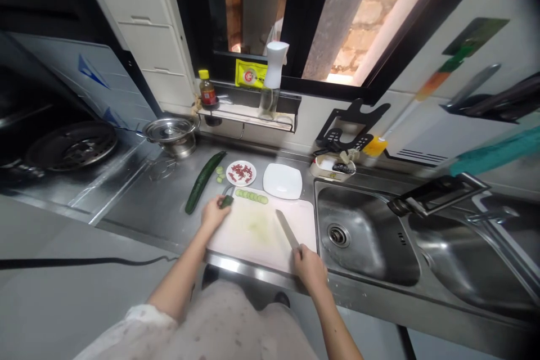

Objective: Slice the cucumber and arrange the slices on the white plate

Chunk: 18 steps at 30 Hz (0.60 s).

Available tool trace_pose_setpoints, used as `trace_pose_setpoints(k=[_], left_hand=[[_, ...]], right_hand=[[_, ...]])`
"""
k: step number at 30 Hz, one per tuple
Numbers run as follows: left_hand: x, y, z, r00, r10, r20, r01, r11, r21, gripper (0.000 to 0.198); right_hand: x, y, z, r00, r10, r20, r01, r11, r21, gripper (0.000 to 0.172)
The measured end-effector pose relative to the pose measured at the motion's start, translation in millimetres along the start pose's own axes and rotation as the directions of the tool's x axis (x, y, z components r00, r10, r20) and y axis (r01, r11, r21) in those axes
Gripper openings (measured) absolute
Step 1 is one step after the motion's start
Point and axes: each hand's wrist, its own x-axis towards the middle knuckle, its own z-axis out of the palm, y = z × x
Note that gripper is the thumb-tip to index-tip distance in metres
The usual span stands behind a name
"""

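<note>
My left hand [215, 215] is closed around a short piece of cucumber [226, 201] at the left edge of the white cutting board [261, 247]. In my right hand [311, 268] is a kitchen knife [287, 229], its blade pointing up and left over the board's right part. A row of cucumber slices [252, 196] lies along the board's far edge. Left of the board, a whole cucumber [205, 181] rests on the steel counter, with a few loose slices [220, 174] beside it. A small plate [241, 164] holds chopped red and white bits.
A white square plate [282, 181] stands behind the board. To the right is a steel sink [367, 236] with a faucet [439, 194]. A lidded pot [171, 135] stands back left, near the stove [71, 146]. Above hangs a rack [248, 115] with bottles.
</note>
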Motion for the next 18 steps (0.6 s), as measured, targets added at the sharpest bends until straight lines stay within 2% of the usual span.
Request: trace_pose_setpoints(k=[2,5,10,18], left_hand=[[13.9,-6.9,-10.2,0.995,-0.052,-0.088,0.058,0.996,0.064,0.044],[28.3,-12.9,-19.0,0.987,-0.096,-0.131,0.114,0.984,0.135,0.044],[38.9,-17.3,-17.1,0.985,-0.115,-0.128,0.141,0.966,0.216,0.046],[42.9,-19.9,-15.2,0.991,-0.104,-0.083,0.121,0.963,0.242,0.047]], right_hand=[[-0.1,-0.5,-0.9,1.0,0.004,0.008,-0.004,1.0,0.001,0.034],[-0.1,-1.4,-1.3,1.0,0.006,0.013,-0.006,1.0,0.007,0.033],[0.2,-2.4,-1.4,1.0,-0.001,0.012,0.001,1.0,-0.006,0.033],[2.1,-2.4,-1.0,1.0,0.011,0.026,-0.011,1.0,-0.002,0.035]])
